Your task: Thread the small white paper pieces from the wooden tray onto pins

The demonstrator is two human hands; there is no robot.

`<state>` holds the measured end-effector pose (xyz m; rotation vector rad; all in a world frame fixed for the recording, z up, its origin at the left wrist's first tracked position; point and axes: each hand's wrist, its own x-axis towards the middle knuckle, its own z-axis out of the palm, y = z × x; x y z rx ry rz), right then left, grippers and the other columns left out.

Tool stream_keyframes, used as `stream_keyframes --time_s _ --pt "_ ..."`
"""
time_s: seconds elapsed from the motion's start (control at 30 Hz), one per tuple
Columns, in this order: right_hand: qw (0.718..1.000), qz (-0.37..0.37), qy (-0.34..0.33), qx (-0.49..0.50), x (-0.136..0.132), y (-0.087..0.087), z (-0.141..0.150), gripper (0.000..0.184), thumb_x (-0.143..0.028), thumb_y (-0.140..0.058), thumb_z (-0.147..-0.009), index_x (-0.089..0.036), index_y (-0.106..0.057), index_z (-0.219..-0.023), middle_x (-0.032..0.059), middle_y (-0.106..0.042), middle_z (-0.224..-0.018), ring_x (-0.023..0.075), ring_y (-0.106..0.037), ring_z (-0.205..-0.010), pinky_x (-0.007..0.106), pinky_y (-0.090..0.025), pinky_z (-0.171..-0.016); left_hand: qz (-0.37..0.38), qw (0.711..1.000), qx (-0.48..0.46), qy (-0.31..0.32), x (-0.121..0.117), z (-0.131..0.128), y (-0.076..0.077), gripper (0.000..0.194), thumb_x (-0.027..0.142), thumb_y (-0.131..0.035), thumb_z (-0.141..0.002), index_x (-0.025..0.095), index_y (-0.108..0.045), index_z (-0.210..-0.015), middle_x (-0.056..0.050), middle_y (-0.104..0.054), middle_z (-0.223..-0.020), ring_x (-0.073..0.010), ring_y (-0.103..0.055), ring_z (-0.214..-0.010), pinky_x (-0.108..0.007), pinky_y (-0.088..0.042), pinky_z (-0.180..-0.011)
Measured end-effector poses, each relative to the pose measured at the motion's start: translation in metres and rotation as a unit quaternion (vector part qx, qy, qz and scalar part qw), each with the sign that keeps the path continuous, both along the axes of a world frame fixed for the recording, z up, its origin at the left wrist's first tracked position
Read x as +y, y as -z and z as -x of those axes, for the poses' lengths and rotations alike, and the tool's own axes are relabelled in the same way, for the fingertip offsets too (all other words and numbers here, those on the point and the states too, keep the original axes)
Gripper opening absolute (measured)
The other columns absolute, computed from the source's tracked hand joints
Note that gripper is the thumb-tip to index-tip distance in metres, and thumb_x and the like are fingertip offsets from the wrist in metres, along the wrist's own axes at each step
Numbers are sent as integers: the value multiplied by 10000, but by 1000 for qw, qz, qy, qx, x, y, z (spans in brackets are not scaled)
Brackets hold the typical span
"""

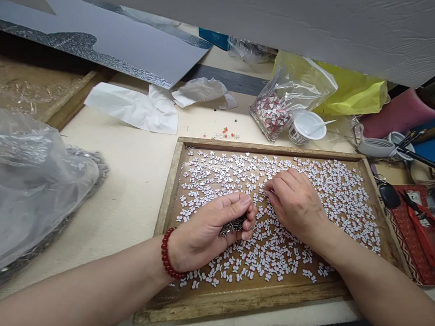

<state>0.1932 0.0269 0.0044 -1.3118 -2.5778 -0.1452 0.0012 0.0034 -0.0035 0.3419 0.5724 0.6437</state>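
My left hand point(213, 229), palm up with a red bead bracelet point(170, 253) at the wrist, is cupped around a heap of small dark metal pins point(233, 226). To its right, my right hand point(296, 202) is palm down with the fingertips pinched together; whatever is between them is hidden. Both hands are above a shallow wooden-framed tray point(253, 301). Many tiny white two-lobed pieces point(267, 257) are spread across the tray's brown base, some of them covered by my hands.
Crumpled white paper point(132, 107), a clear bag of red and white pieces point(272, 107) and a white cup point(303, 128) with a stick stand behind the tray. A large plastic bag point(28, 181) is at left. Red-handled scissors point(424, 239) lie at right. A grey panel point(285, 19) overhangs the back.
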Motion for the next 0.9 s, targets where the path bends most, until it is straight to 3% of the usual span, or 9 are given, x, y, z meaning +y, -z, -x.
stream_keyframes --time_s 0.27,0.63,0.9 --pt "1000 7 2 2 0 1 0 154 -164 -461 -899 -148 -578 -799 51 -594 -782 173 -463 -781 304 -367 -708 -20 1000 2 10 0 -1 -1 120 198 -546 -893 126 -562 -798 -3 -474 -746 -74 -418 -628 -204 -364 -576" --pt "1000 21 -2 8 0 0 1 148 -158 -461 -898 -154 -572 -800 53 -599 -786 171 -464 -783 304 -361 -710 9 1000 -19 10 -1 0 -1 301 314 -458 -932 142 -529 -696 -7 -480 -698 -91 -432 -601 -227 -364 -565" --pt "1000 25 -9 13 0 0 0 168 -151 -449 -898 -138 -580 -794 57 -594 -784 172 -467 -779 305 -375 -714 -2 1000 0 12 0 0 -1 194 232 -546 -891 123 -559 -731 -5 -487 -735 -81 -428 -629 -212 -372 -573"
